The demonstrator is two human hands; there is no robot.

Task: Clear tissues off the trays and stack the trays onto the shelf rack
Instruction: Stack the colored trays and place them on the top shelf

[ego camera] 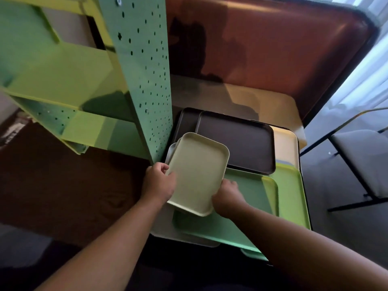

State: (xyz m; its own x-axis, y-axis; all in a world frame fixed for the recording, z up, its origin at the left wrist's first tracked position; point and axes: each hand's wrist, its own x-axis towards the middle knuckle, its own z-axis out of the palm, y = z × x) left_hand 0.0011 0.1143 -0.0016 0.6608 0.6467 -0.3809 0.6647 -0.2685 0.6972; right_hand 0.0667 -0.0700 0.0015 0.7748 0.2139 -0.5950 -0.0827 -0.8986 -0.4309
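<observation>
Both our hands, left hand [159, 181] and right hand [226, 196], pinch the pale cream rectangular plastic tray [198, 175] by its long rims; it seems light, stiff and slick.

**Legible Markings: None**

No text, label, brand, number or sign can be read on any surface in the head view. The green perforated metal shelf rack panel [144, 80] bears punched holes only, no characters.

both hands [159, 181] [227, 196] grip a cream tray [199, 175] above spread trays [247, 194] beside the green shelf rack [144, 80].
</observation>
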